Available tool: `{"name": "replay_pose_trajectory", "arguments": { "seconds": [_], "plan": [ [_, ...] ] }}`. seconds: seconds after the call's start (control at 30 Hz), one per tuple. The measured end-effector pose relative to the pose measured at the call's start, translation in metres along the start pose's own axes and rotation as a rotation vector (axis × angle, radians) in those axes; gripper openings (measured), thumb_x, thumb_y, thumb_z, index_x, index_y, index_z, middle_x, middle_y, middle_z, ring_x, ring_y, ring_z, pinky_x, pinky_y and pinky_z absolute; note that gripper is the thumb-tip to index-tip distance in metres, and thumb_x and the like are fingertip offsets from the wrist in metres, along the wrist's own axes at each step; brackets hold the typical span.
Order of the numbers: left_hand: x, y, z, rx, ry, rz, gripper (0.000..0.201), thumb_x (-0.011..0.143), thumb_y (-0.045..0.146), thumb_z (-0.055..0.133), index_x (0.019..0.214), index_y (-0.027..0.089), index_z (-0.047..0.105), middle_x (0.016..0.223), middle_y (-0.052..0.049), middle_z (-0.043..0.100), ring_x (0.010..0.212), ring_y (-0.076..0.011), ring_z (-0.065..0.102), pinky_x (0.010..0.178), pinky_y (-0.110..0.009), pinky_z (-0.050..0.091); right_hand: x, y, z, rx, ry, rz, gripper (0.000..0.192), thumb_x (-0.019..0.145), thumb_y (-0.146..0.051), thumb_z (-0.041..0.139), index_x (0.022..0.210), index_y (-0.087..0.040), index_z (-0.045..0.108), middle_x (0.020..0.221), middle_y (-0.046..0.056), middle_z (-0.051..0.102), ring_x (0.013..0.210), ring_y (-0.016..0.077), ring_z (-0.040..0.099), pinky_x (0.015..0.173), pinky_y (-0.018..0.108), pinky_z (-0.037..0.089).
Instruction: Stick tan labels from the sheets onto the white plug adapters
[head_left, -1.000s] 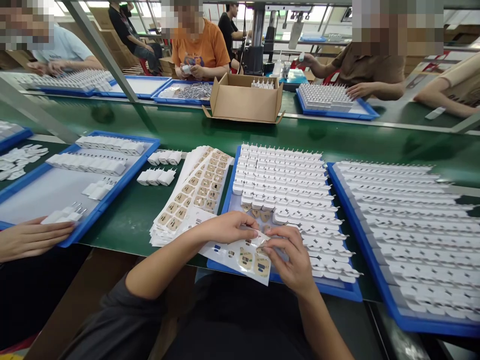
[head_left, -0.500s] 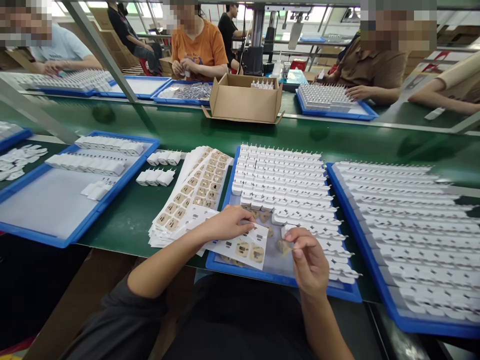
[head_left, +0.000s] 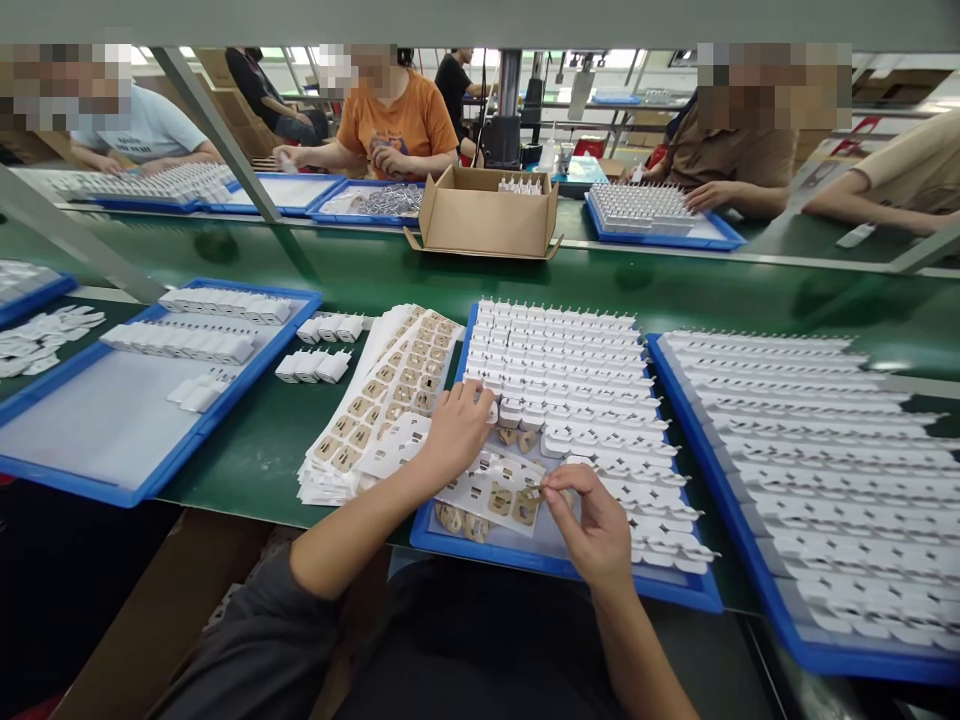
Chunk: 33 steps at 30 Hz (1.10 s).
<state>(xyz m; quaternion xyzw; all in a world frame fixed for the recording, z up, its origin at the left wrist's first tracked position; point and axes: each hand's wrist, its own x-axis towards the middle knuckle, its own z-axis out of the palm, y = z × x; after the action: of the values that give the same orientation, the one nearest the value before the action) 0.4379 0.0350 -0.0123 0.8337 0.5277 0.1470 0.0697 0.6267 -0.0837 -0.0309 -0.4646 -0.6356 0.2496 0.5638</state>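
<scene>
My left hand (head_left: 456,428) reaches into the blue tray (head_left: 555,566) and curls its fingers over a white plug adapter (head_left: 487,403) at the near-left end of the rows of adapters (head_left: 570,360). A label sheet (head_left: 495,488) with tan stickers lies on the tray's bare front part, just below that hand. My right hand (head_left: 592,525) pinches a small tan sticker (head_left: 535,493) at the sheet's right edge. A few loose tan stickers lie in the tray near both hands.
A stack of sticker sheets (head_left: 382,395) lies left of the tray on the green table. A second full blue tray (head_left: 750,570) sits to the right, a mostly bare one (head_left: 112,425) to the left. Loose adapters (head_left: 315,367), a cardboard box (head_left: 487,215) and seated people are beyond.
My left hand let go of the label sheet and moved up to the adapter rows. My right hand came back to the sheet's edge. The other person's hand at the left tray is gone.
</scene>
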Motion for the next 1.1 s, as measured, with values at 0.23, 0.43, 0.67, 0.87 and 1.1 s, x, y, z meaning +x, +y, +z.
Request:
{"name": "replay_pose_trajectory", "arguments": {
  "seconds": [0.23, 0.43, 0.67, 0.87, 1.1],
  "plan": [
    [-0.027, -0.019, -0.037, -0.706, 0.127, -0.142, 0.035, 0.085, 0.040, 0.075, 0.108, 0.023, 0.055, 0.109, -0.006, 0.065, 0.100, -0.0234, 0.067, 0.083, -0.034, 0.056, 0.001, 0.002, 0.004, 0.063, 0.011, 0.027, 0.009, 0.097, -0.017, 0.060, 0.099, -0.025, 0.064, 0.090, 0.004, 0.066, 0.086, 0.0206, 0.066, 0.077, 0.036, 0.056],
    [-0.038, -0.011, -0.029, -1.168, 0.003, -0.259, 0.053, 0.075, 0.038, 0.082, 0.119, 0.022, 0.060, 0.120, -0.008, 0.062, 0.108, -0.0244, 0.066, 0.079, -0.031, 0.058, 0.017, -0.015, 0.021, 0.040, -0.042, -0.080, 0.016, 0.094, -0.011, 0.063, 0.099, -0.027, 0.065, 0.091, 0.004, 0.069, 0.107, 0.0249, 0.066, 0.093, 0.042, 0.053],
    [-0.034, 0.001, -0.020, -1.419, -0.026, -0.305, 0.049, 0.068, 0.030, 0.089, 0.105, 0.020, 0.059, 0.106, -0.004, 0.067, 0.099, -0.0204, 0.066, 0.076, -0.026, 0.054, 0.023, -0.015, 0.027, -0.087, -0.090, -0.069, 0.015, 0.095, -0.012, 0.060, 0.099, -0.025, 0.066, 0.102, 0.006, 0.073, 0.110, 0.0257, 0.069, 0.094, 0.041, 0.054],
    [-0.049, 0.005, -0.014, -1.660, -0.114, -0.285, 0.043, 0.071, 0.033, 0.088, 0.106, 0.020, 0.065, 0.100, -0.002, 0.064, 0.088, -0.0161, 0.064, 0.078, -0.028, 0.056, 0.021, -0.017, 0.019, 0.335, -0.040, 0.131, 0.009, 0.094, -0.019, 0.066, 0.097, -0.027, 0.067, 0.090, 0.002, 0.069, 0.089, 0.0181, 0.070, 0.079, 0.029, 0.057],
    [-0.071, 0.008, -0.007, -1.329, -0.111, -0.056, 0.041, 0.080, 0.024, 0.081, 0.119, 0.023, 0.068, 0.113, -0.007, 0.068, 0.106, -0.0222, 0.065, 0.090, -0.031, 0.054, 0.017, -0.026, 0.024, 0.532, -0.125, 0.190, 0.006, 0.095, -0.021, 0.067, 0.095, -0.027, 0.068, 0.088, 0.001, 0.065, 0.084, 0.0161, 0.064, 0.075, 0.027, 0.054]
  ]
}}
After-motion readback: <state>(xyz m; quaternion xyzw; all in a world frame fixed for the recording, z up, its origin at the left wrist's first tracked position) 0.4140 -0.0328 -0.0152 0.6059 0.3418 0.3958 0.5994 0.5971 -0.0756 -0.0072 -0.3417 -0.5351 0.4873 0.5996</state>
